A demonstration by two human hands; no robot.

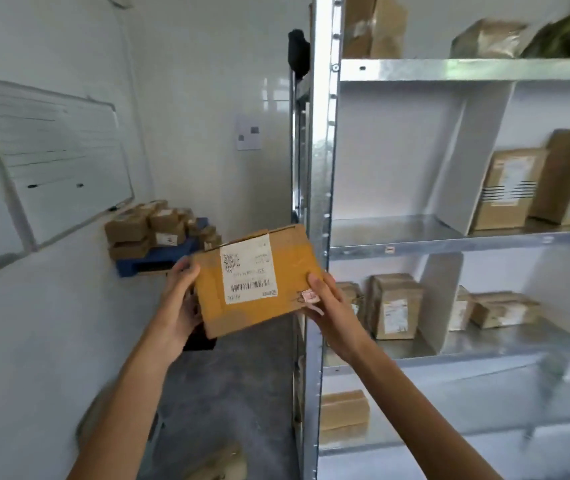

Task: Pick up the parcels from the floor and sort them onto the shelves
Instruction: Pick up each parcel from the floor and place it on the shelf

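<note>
In front of the rack (321, 168), a flat brown parcel (297, 271) with a white barcode label (247, 268) is held tilted in the air. The left hand (181, 299) and right hand (328, 306) each clamp one short end, thumbs on top, fingers hidden beneath. The rack's shelves hold brown boxes (508, 188). Label print is blurred; top-shelf goods are cut off.

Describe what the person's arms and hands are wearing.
Both forearms are bare to the frame's edge; no sleeves show. The left hand and right hand wear no gloves, and no watch, bracelet or ring is visible.
</note>
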